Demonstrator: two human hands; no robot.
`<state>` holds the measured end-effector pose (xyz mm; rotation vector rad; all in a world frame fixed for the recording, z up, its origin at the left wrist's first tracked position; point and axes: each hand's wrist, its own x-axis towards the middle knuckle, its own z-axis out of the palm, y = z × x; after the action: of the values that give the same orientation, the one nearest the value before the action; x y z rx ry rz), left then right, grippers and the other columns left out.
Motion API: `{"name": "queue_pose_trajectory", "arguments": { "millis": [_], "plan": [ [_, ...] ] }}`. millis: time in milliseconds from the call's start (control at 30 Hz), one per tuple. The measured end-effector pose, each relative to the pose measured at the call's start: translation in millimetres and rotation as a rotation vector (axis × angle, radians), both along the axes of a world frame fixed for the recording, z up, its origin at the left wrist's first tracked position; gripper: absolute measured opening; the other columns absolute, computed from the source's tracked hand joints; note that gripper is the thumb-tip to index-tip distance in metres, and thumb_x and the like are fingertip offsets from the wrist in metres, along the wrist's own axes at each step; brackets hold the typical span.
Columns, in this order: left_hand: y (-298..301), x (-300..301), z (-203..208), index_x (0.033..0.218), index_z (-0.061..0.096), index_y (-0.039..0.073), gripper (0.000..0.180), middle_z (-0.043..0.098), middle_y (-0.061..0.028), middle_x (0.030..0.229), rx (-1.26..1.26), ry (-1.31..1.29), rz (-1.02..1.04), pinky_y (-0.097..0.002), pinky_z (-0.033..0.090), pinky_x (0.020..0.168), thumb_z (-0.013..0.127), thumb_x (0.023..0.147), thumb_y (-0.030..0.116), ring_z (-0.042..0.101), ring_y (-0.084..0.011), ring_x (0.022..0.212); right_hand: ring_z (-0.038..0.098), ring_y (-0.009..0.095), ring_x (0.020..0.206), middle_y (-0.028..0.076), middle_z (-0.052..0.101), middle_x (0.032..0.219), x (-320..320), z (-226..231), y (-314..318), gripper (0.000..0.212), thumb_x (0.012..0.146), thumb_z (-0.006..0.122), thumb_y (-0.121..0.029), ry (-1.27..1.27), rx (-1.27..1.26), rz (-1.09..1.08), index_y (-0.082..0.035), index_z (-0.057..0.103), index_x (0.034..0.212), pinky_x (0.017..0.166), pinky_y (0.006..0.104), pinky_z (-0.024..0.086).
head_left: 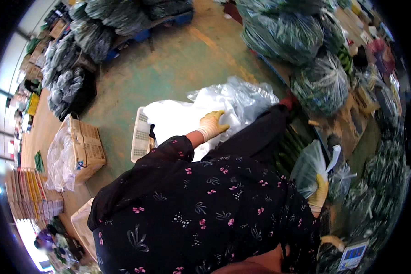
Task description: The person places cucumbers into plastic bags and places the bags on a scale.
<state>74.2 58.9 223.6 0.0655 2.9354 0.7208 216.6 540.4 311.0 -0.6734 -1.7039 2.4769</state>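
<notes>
My left hand [213, 124], in a yellow work glove, reaches over a stack of white plastic bags [173, 116]. Its thumb and fingers are apart, and it touches the top of the white plastic. The stack lies on a pale plastic crate [140, 132], next to a heap of clear grey plastic [249, 98]. Off to my right, my right hand [320, 192], gloved too, is closed on a clear plastic bag [308, 166]. Between that bag and my dark trouser leg lie long green vegetables [290, 148], partly hidden.
Large filled bags of greens [283, 34] are piled on a pallet ahead right; more bags [118, 16] stand far left. A beige crate [89, 146] lined with plastic stands left. A digital scale [354, 255] sits at lower right. Another person [61, 244] is at lower left.
</notes>
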Motion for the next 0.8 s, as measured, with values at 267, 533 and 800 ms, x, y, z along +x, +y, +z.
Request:
{"name": "queue_pose_trajectory", "arguments": {
  "millis": [267,533,800],
  "plan": [
    [8.7,19.0,-15.6,0.125,0.058,0.004,0.064,0.061,-0.0210,0.120,0.139,-0.419,-0.059,-0.0383,0.046,0.096,0.066,0.078,0.047,0.058,-0.0344,0.113,0.060,0.022,0.102,0.011,0.062,0.116,11.9,70.4,-7.8,0.046,0.085,0.062,-0.015,0.051,0.230,-0.044,0.002,0.052,0.127,0.089,0.0324,0.046],
    [91.5,0.6,211.2,0.119,0.055,0.003,0.059,0.057,-0.0158,0.119,0.669,0.551,-0.509,-0.0419,0.044,0.097,0.080,0.070,0.025,0.055,-0.0345,0.112,0.054,0.010,0.084,0.002,0.061,0.094,-61.0,160.1,-106.0,0.036,0.073,0.066,-0.013,0.073,0.572,0.410,0.001,0.062,0.106,0.075,0.0240,0.042],
    [109.8,14.2,252.0,0.104,0.055,0.012,0.036,0.064,-0.0107,0.080,0.026,0.248,-0.796,-0.0412,0.046,0.078,0.066,0.077,0.032,0.063,-0.0319,0.083,0.059,0.013,0.079,0.005,0.064,0.088,-73.7,179.1,-178.0,0.034,0.070,0.077,-0.009,0.288,0.800,0.744,-0.002,0.065,0.101,0.072,0.0283,0.048]
  ]
}}
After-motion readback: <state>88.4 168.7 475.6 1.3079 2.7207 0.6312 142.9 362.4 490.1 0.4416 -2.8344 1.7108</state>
